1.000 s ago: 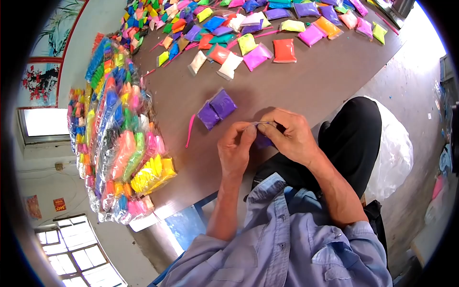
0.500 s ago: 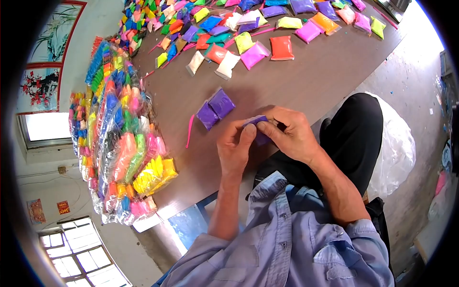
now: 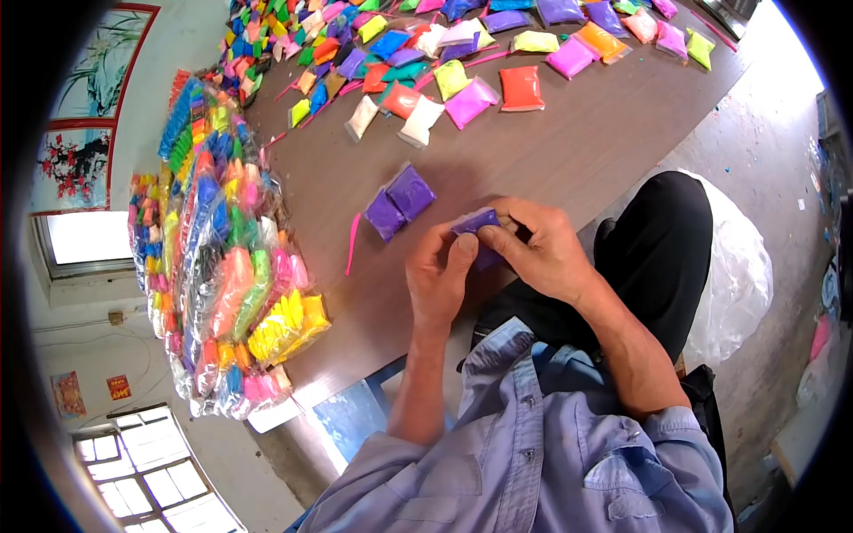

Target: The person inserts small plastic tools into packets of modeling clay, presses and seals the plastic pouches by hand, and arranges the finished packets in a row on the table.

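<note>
Left hand and right hand both pinching purple packet, frame center (two purple packets lie upper left of it).

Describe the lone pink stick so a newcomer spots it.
On the brown table, find the two purple packets lying together. The thin pink stick lies just left of them, toward the bagged packets. Unlike the other pink sticks, it lies apart from the loose multicolored packets.
</note>
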Action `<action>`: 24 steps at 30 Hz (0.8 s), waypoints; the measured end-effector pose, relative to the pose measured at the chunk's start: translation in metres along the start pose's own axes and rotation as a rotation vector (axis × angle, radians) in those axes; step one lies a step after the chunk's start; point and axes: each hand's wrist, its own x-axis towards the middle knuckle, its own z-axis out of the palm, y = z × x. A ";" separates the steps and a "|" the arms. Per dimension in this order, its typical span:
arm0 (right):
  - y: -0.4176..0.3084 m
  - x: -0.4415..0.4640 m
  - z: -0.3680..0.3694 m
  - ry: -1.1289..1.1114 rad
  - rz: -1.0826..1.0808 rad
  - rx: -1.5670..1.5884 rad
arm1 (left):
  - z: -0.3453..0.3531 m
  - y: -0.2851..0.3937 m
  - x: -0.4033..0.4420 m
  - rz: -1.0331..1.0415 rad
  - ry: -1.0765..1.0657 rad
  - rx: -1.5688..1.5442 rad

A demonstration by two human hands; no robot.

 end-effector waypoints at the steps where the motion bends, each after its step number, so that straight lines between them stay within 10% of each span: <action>1: 0.003 0.000 0.000 0.014 0.013 0.054 | -0.001 0.000 -0.001 -0.007 -0.030 0.033; 24: 0.004 0.002 -0.002 0.059 0.026 0.190 | 0.008 -0.003 0.000 0.125 -0.026 0.335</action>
